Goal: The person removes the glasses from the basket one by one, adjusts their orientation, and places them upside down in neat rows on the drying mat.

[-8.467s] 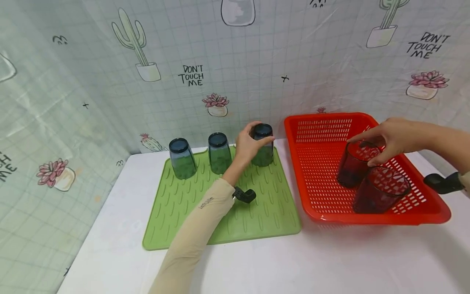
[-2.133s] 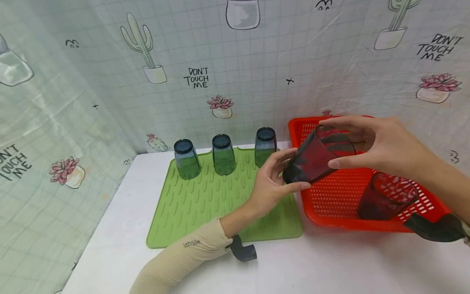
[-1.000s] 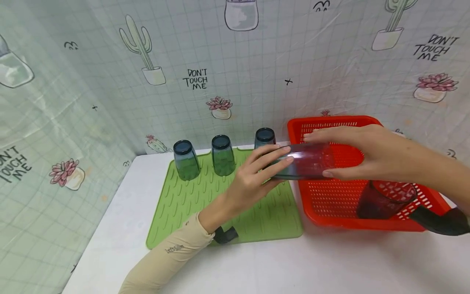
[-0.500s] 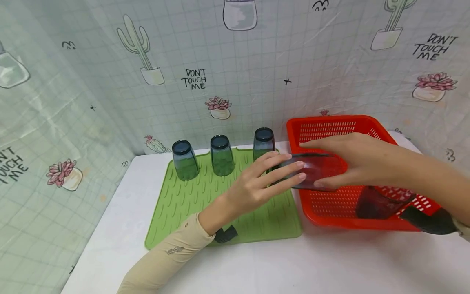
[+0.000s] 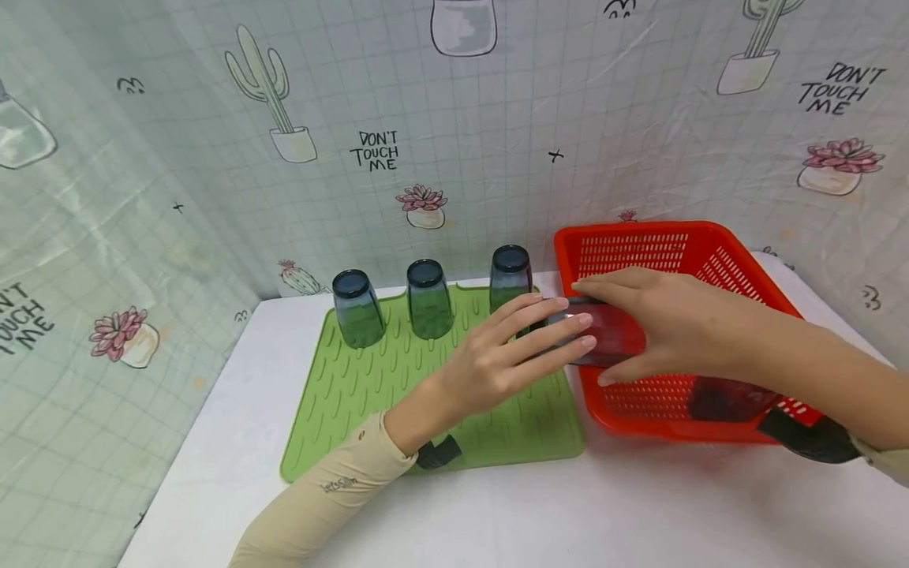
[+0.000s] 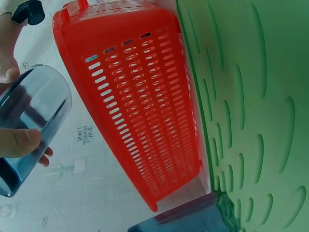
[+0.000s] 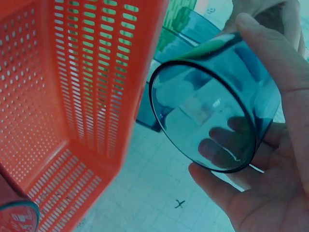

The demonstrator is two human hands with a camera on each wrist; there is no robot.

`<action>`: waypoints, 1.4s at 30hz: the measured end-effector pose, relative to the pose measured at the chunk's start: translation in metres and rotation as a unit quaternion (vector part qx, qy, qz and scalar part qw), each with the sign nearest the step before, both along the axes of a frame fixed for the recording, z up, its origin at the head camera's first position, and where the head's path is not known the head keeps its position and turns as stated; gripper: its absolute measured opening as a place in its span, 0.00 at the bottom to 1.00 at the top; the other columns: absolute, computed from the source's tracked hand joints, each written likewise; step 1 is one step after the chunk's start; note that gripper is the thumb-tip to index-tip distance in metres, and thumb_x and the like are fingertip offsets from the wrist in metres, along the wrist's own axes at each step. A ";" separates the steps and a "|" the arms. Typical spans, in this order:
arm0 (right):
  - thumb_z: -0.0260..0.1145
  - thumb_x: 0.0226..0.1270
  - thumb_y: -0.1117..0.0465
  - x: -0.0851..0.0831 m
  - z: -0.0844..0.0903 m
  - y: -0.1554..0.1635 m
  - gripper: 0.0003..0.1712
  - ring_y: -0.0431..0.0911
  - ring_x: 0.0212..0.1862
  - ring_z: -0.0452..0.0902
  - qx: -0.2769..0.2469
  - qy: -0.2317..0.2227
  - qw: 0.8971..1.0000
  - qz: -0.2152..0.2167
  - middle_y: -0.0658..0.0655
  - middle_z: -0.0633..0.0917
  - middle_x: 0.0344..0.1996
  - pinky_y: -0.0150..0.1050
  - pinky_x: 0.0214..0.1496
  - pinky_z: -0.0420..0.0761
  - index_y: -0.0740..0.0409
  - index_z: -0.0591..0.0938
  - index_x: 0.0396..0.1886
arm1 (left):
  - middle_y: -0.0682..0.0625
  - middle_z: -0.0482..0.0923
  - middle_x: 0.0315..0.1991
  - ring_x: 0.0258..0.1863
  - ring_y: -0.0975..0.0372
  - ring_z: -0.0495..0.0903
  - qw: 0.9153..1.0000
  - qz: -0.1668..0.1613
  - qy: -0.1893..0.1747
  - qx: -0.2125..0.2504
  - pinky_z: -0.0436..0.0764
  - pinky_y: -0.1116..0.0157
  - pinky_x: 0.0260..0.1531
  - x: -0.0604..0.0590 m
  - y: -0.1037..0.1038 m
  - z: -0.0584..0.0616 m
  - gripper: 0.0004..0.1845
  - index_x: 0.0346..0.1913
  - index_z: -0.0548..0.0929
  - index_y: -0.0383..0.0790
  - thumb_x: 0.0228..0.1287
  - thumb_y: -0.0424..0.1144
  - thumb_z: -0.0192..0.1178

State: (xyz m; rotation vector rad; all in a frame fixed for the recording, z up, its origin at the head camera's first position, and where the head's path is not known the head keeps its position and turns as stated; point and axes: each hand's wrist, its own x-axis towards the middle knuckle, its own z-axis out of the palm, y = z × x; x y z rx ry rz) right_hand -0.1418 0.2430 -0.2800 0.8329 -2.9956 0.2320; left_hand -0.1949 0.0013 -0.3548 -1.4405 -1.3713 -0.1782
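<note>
A blue-grey drinking glass [image 5: 611, 327] is held on its side over the basket's left edge, its mouth to the right. My left hand [image 5: 483, 363] grips the base end, fingers across the near side; its thumb shows against the glass [image 6: 41, 101] in the left wrist view. My right hand [image 5: 682, 323] spans the rim end, thumb below and fingers above. In the right wrist view its fingers show through the wall of the glass [image 7: 263, 82]. Another glass [image 5: 731, 400] leans in the red basket [image 5: 675, 431], partly hidden by my right forearm.
Three glasses stand upside down along the back of the green drying mat [image 5: 348, 418]: a left one [image 5: 360, 315], a middle one [image 5: 429, 308] and a right one [image 5: 511, 272]. The basket stands right beside the mat on a white table [image 5: 497, 513], before a patterned cloth [image 5: 568, 102].
The glass came out of the basket and was tipped onto its side. My left hand left the right upside-down glass and took the held one's base end. Lately my right hand slid slightly left.
</note>
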 end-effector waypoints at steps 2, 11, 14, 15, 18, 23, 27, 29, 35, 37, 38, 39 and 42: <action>0.82 0.45 0.34 0.000 -0.001 -0.002 0.56 0.59 0.69 0.70 0.000 0.008 1.000 0.002 0.58 0.75 0.68 0.63 0.62 0.77 0.53 0.74 0.72 | 0.46 0.83 0.59 0.63 0.51 0.78 1.000 0.003 0.001 0.000 0.74 0.56 0.68 0.000 0.000 0.000 0.18 0.58 0.87 0.42 0.66 0.32 0.68; 0.84 0.45 0.42 0.001 -0.005 -0.009 0.51 0.59 0.63 0.77 0.006 0.022 1.000 -0.013 0.59 0.80 0.64 0.61 0.59 0.81 0.55 0.77 0.68 | 0.45 0.83 0.59 0.62 0.52 0.79 1.000 0.005 -0.001 0.001 0.71 0.57 0.70 0.001 -0.002 -0.002 0.17 0.58 0.87 0.42 0.66 0.32 0.68; 0.83 0.45 0.44 0.000 -0.005 -0.009 0.47 0.56 0.56 0.82 0.002 0.038 0.999 -0.003 0.58 0.84 0.59 0.58 0.54 0.84 0.55 0.79 0.66 | 0.46 0.83 0.59 0.62 0.52 0.79 1.000 0.006 -0.003 0.002 0.72 0.57 0.70 0.001 -0.002 -0.001 0.17 0.58 0.87 0.42 0.67 0.33 0.68; 0.83 0.45 0.45 0.000 -0.005 -0.009 0.46 0.55 0.52 0.84 0.000 0.047 0.999 0.003 0.57 0.85 0.56 0.55 0.52 0.86 0.56 0.79 0.65 | 0.46 0.83 0.60 0.63 0.52 0.79 1.000 0.007 -0.007 0.001 0.72 0.56 0.70 0.001 -0.001 -0.001 0.17 0.58 0.87 0.43 0.67 0.33 0.68; 0.83 0.43 0.46 -0.001 -0.005 -0.008 0.44 0.47 0.41 0.86 -0.012 0.071 0.997 0.017 0.53 0.88 0.47 0.47 0.43 0.88 0.56 0.81 0.62 | 0.46 0.82 0.61 0.64 0.52 0.77 1.000 0.012 -0.021 -0.006 0.71 0.56 0.71 0.001 -0.001 0.001 0.17 0.59 0.87 0.43 0.69 0.33 0.66; 0.84 0.40 0.47 0.001 -0.007 -0.007 0.42 0.39 0.33 0.82 -0.029 0.076 0.997 0.009 0.49 0.89 0.39 0.39 0.34 0.86 0.55 0.82 0.58 | 0.44 0.78 0.65 0.67 0.49 0.73 0.998 0.029 -0.061 -0.017 0.67 0.56 0.73 0.002 0.000 0.002 0.19 0.61 0.85 0.47 0.70 0.32 0.65; 0.85 0.39 0.45 0.003 -0.009 -0.006 0.44 0.39 0.31 0.82 -0.039 0.072 0.997 -0.007 0.49 0.88 0.36 0.38 0.32 0.85 0.55 0.82 0.59 | 0.40 0.71 0.70 0.71 0.47 0.66 0.984 -0.012 -0.177 -0.020 0.64 0.53 0.75 0.002 -0.001 0.000 0.24 0.64 0.79 0.42 0.65 0.34 0.68; 0.85 0.39 0.45 0.003 -0.008 -0.005 0.44 0.39 0.30 0.81 -0.045 0.076 0.996 -0.014 0.48 0.88 0.33 0.39 0.31 0.84 0.54 0.81 0.59 | 0.37 0.67 0.71 0.74 0.47 0.62 0.964 -0.060 -0.259 -0.013 0.62 0.51 0.75 0.001 -0.002 0.000 0.32 0.68 0.72 0.39 0.62 0.36 0.71; 0.86 0.39 0.47 0.004 -0.009 -0.001 0.42 0.40 0.27 0.78 -0.082 0.101 0.991 -0.031 0.47 0.86 0.31 0.36 0.29 0.81 0.53 0.82 0.58 | 0.36 0.58 0.77 0.77 0.49 0.57 0.851 -0.199 -0.482 0.060 0.60 0.48 0.76 0.003 -0.003 -0.002 0.52 0.76 0.57 0.34 0.51 0.28 0.76; 0.86 0.40 0.49 0.006 -0.011 0.000 0.41 0.40 0.27 0.78 -0.103 0.108 0.988 -0.032 0.48 0.86 0.31 0.35 0.29 0.81 0.53 0.82 0.57 | 0.39 0.57 0.78 0.78 0.50 0.57 0.805 -0.228 -0.541 0.084 0.59 0.47 0.76 0.005 -0.004 -0.003 0.51 0.77 0.55 0.33 0.52 0.24 0.73; 0.87 0.40 0.49 0.007 -0.013 0.000 0.41 0.40 0.28 0.78 -0.113 0.109 0.987 -0.034 0.49 0.86 0.32 0.35 0.29 0.81 0.53 0.82 0.57 | 0.41 0.57 0.78 0.78 0.50 0.57 0.783 -0.237 -0.567 0.094 0.59 0.48 0.76 0.006 -0.005 -0.005 0.50 0.78 0.54 0.34 0.54 0.26 0.71; 0.87 0.40 0.49 0.008 -0.015 0.001 0.41 0.41 0.29 0.79 -0.124 0.111 0.985 -0.038 0.50 0.87 0.33 0.35 0.29 0.81 0.53 0.81 0.57 | 0.42 0.57 0.79 0.77 0.51 0.57 0.762 -0.246 -0.590 0.101 0.58 0.49 0.77 0.007 -0.006 -0.006 0.49 0.78 0.54 0.35 0.57 0.27 0.70; 0.87 0.40 0.50 0.013 -0.022 0.000 0.42 0.43 0.32 0.82 -0.154 0.115 0.980 -0.055 0.52 0.88 0.37 0.36 0.31 0.83 0.54 0.81 0.58 | 0.44 0.57 0.79 0.77 0.52 0.58 0.719 -0.262 -0.633 0.117 0.56 0.51 0.78 0.009 -0.007 -0.009 0.45 0.79 0.54 0.37 0.65 0.37 0.68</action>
